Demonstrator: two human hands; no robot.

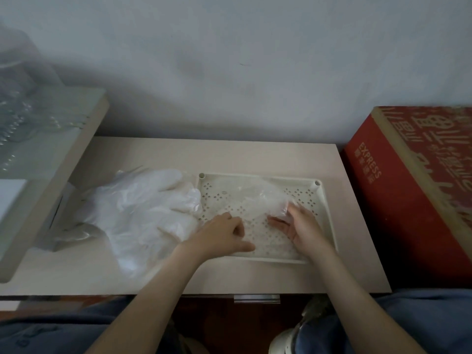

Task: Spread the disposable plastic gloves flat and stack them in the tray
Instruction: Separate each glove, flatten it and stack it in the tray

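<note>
A crumpled glove (255, 198), lying left-right in the tray (322, 200), is pinched by the right hand (300, 224); the curled left hand's (223, 235) grip cannot be told.

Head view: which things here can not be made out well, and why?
All in the head view:
- Glove in the tray: clear film, outline lost against the tray.
- Right hand: film covers its fingertips, grip unclear.
- Left hand: curled fingers hide whether they pinch film.
- Glove pile: overlapping layers hide the count.
- Red box: cut off by the right edge.
- Shelf items: blurred.
</note>
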